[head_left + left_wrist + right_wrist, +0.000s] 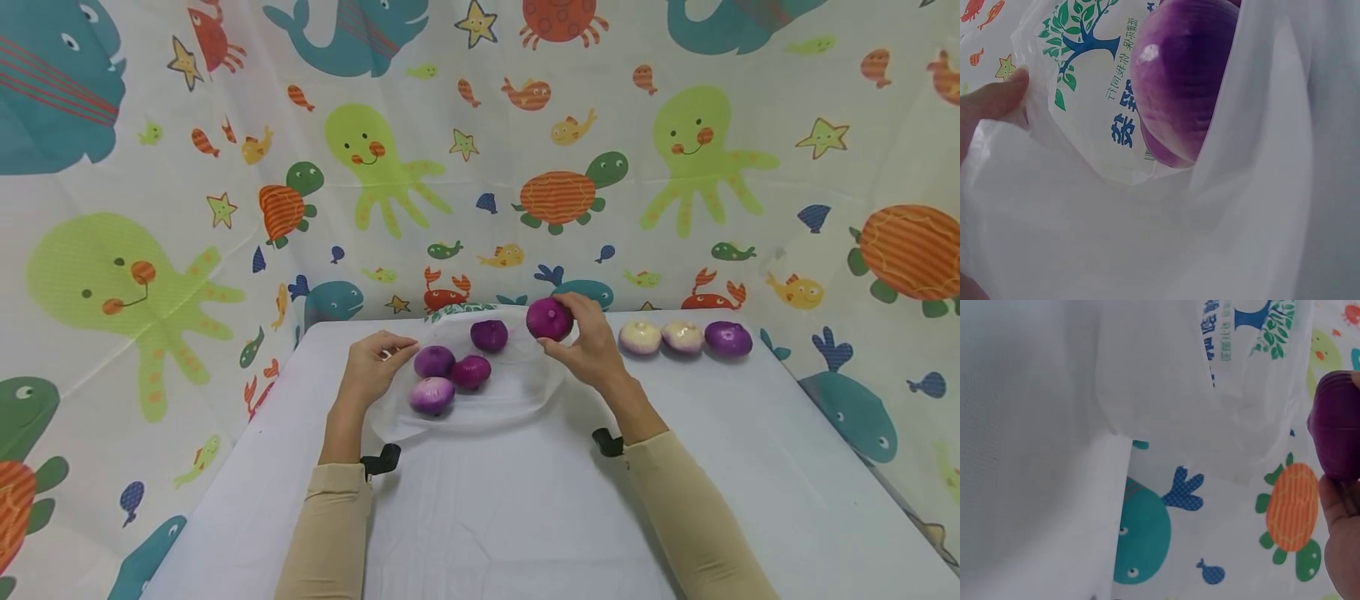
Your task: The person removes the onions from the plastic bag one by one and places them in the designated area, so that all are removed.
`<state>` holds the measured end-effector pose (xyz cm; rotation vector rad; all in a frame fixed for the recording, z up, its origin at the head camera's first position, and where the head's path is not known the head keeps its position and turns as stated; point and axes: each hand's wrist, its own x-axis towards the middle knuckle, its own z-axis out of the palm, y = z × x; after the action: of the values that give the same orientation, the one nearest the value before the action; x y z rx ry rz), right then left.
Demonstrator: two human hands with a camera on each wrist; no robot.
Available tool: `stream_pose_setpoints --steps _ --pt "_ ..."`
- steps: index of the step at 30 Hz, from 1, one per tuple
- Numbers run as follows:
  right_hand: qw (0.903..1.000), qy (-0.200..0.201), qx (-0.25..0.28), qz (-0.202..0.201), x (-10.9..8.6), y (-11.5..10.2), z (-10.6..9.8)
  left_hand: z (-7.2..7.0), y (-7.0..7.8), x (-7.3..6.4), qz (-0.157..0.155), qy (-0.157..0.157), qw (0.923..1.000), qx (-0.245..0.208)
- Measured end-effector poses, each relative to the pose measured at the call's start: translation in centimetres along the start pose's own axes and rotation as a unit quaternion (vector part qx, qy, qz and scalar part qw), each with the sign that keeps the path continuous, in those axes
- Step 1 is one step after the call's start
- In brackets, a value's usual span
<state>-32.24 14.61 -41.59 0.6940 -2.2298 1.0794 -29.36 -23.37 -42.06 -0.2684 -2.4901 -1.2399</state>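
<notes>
A white plastic bag (517,398) with a green leafy tree print (1088,44) lies spread at the middle of the table. My left hand (372,367) pinches its left edge between thumb and fingers. Several purple onions sit inside the bag, among them a paler-bottomed onion (432,396) at the front and a dark onion (489,336) at the back. Over the bag's right side, my right hand (588,343) grips another purple onion (549,320) by thumb and fingertips, raised above the rim. That held onion (1338,428) shows at the right wrist view's edge.
To the right, along the table's back edge, two whitish onions (662,337) and a purple onion (728,339) stand in a row. A curtain (480,175) printed with sea animals hangs behind the white table (495,517). Dark wrist mounts sit at both cuffs.
</notes>
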Motion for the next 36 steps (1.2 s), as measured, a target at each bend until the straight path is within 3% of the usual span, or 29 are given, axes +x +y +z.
stream_pose_setpoints --steps 18,23,36 --pt "0.9963 0.063 0.002 0.058 0.3 1.0 -0.6 0.1 0.0 0.0 -0.003 -0.002 1.0 0.007" --pt "0.9951 0.069 -0.006 0.071 0.3 1.2 -0.9 0.1 0.1 0.0 0.006 -0.001 1.0 0.006" --pt "0.9922 0.088 -0.023 0.085 0.1 1.9 -1.4 0.2 0.0 0.0 -0.008 -0.005 0.9999 0.007"
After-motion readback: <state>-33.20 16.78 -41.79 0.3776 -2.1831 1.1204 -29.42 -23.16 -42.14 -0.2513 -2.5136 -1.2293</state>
